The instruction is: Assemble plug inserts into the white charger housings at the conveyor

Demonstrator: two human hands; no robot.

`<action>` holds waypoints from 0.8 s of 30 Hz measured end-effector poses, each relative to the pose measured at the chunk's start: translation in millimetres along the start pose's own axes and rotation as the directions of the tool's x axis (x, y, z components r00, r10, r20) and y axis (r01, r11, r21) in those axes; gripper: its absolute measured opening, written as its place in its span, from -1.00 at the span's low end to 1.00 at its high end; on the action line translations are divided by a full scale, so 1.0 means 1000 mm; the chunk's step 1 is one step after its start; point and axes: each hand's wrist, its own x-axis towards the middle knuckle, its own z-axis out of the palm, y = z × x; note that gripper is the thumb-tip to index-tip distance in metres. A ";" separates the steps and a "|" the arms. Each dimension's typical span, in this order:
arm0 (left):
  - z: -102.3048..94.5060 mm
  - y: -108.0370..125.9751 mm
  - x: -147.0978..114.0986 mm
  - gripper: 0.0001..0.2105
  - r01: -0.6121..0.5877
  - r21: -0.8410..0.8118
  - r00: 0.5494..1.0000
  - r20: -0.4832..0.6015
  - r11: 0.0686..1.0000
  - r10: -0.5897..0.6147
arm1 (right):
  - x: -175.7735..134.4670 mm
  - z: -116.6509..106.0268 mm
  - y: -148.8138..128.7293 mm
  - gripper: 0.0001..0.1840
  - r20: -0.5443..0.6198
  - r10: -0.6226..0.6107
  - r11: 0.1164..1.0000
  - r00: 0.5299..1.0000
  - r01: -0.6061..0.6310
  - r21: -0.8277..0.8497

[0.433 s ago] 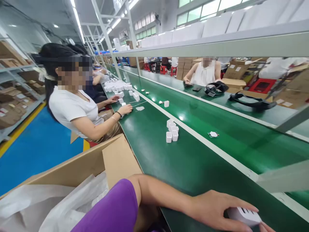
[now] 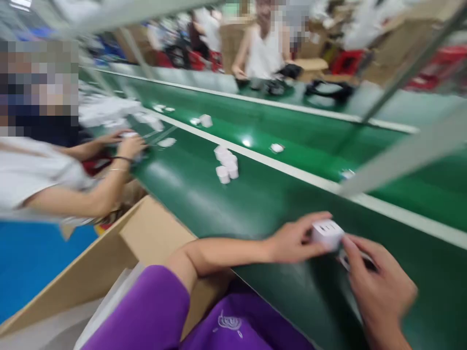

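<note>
Nearest the camera, at the belt's near edge, the worker's left hand (image 2: 292, 240) pinches a white plug-shaped block (image 2: 327, 233) between thumb and fingers, slots facing up, while the right hand (image 2: 379, 287) curls in just beside it; whether its fingers grip a second, darker piece beneath is too blurred to tell. Judging by this, the step in hand is seating or checking one block, and the next move calls for a steady two-handed hold. Left of the hands sits one open cardboard carton (image 2: 146, 238). Farther up the green conveyor (image 2: 277, 194), about five white blocks (image 2: 226, 165) cluster; beyond them, two co-workers sit at the line.
</note>
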 end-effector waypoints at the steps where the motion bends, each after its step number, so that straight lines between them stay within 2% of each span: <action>1: 0.001 0.000 0.000 -0.36 0.010 -0.059 1.000 -0.007 0.998 -0.011 | 0.001 0.000 -0.009 -0.72 -0.040 -0.014 1.000 0.999 0.014 0.012; 4: 0.001 -0.003 0.006 -0.40 -0.016 -0.163 1.000 -0.014 0.987 0.014 | 0.005 0.001 -0.015 -0.72 -0.045 -0.001 0.998 0.999 0.003 0.057; 9: -0.002 -0.005 0.007 -0.48 -0.027 -0.159 0.999 0.019 0.987 0.031 | 0.003 0.000 -0.012 -0.85 -0.094 -0.041 0.989 0.995 0.053 0.136; 12: -0.001 -0.004 0.004 -0.50 -0.060 -0.116 0.998 0.022 0.991 0.063 | 0.001 0.001 -0.013 -0.86 -0.131 -0.090 0.987 0.987 0.106 0.119; 18: -0.003 -0.011 0.006 -0.51 -0.202 -0.041 0.979 0.022 0.979 0.203 | -0.001 0.004 -0.009 -0.89 -0.181 -0.229 0.971 0.956 0.238 0.027; 24: -0.005 -0.011 0.006 -0.51 -0.251 -0.015 0.967 0.044 0.968 0.251 | -0.001 0.004 -0.010 -0.88 -0.213 -0.306 0.952 0.928 0.304 -0.045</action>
